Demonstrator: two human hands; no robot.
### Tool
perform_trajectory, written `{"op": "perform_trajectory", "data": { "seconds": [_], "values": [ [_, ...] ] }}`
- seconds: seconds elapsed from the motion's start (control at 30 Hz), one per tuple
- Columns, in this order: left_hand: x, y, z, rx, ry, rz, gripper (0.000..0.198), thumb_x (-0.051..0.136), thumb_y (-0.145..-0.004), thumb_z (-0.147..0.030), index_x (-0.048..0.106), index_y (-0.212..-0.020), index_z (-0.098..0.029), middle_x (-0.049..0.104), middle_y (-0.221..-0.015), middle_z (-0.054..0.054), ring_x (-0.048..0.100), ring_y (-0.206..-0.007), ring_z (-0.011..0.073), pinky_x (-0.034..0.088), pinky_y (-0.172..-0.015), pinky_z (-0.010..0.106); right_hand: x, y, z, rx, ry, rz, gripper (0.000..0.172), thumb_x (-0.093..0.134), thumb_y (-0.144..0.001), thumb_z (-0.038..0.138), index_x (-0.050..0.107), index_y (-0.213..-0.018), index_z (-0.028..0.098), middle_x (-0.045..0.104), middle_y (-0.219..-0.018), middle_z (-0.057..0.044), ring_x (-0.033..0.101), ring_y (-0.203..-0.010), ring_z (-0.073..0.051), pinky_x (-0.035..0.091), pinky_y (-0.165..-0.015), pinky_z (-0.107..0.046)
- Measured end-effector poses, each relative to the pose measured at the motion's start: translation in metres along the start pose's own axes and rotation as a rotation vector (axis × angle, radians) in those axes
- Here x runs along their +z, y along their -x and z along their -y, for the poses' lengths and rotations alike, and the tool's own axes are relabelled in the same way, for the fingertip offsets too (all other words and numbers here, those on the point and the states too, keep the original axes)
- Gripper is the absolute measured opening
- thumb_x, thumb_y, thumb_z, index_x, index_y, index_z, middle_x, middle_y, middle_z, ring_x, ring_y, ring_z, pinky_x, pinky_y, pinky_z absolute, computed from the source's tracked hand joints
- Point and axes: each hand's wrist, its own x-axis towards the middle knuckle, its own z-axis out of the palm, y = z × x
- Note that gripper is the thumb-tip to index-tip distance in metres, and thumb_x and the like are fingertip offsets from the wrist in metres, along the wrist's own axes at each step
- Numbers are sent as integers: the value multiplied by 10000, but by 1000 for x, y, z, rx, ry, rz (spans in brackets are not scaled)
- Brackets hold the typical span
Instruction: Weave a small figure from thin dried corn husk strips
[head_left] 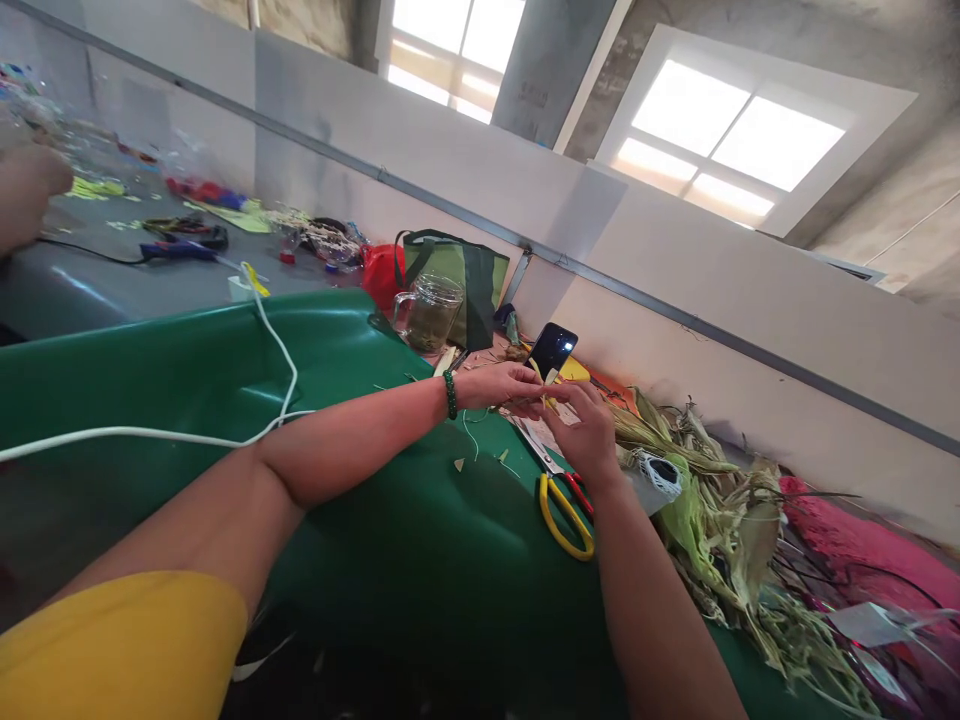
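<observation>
My left hand (504, 384), with a dark green bead bracelet (450, 395) at the wrist, meets my right hand (586, 428) over the far side of the green table cover (450, 560). Fingers of both hands are closed in a pinch around a small pale-yellow husk strip (551, 377), whose ends poke up between the fingertips. Its lower part is hidden by the fingers. Just below my right hand lie scissors (566, 518) with one yellow and one red handle. A dark phone (553, 347) leans behind the hands.
Dried corn husks (675, 430) heap up at right beside a pink bundle (870, 545). A glass jar (427, 312) and a green bag (484, 285) stand at the back. A white cable (281, 350) crosses the left. Another person's hand (30, 195) is far left, near a blue glue gun (180, 248).
</observation>
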Motion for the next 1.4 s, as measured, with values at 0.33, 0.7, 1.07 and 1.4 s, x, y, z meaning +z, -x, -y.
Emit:
{"op": "perform_trajectory", "data": {
  "seconds": [0.33,0.7,1.07,1.4],
  "values": [
    [2,9,-18,151,-309,147,434,751,-655,-518,681,-808,-118,627,-633,4,573,-590,80,458,-596,205,1,-3,3,443,-411,-114,265,695,-691,432,608,-607,196,590,-564,9,506,-527,-131,432,-532,-284],
    [3,6,-7,48,-204,218,448,775,-638,-501,674,-851,-120,697,-723,39,651,-691,123,511,-700,244,-2,-7,-8,439,-398,-167,294,699,-671,470,601,-623,197,536,-501,37,455,-459,-105,388,-477,-261],
    [22,13,-4,-15,-142,216,501,744,-631,-563,519,-786,-143,724,-831,60,681,-650,137,529,-751,314,3,-9,-22,578,-651,-211,399,718,-617,565,558,-593,201,488,-496,53,413,-465,-87,385,-492,-257],
    [20,15,-10,32,-263,232,475,693,-690,-571,486,-753,-148,690,-671,22,670,-607,134,541,-689,296,-1,-10,-27,597,-733,-279,412,783,-557,538,563,-565,191,506,-449,58,405,-419,-66,331,-436,-225]
  ]
}}
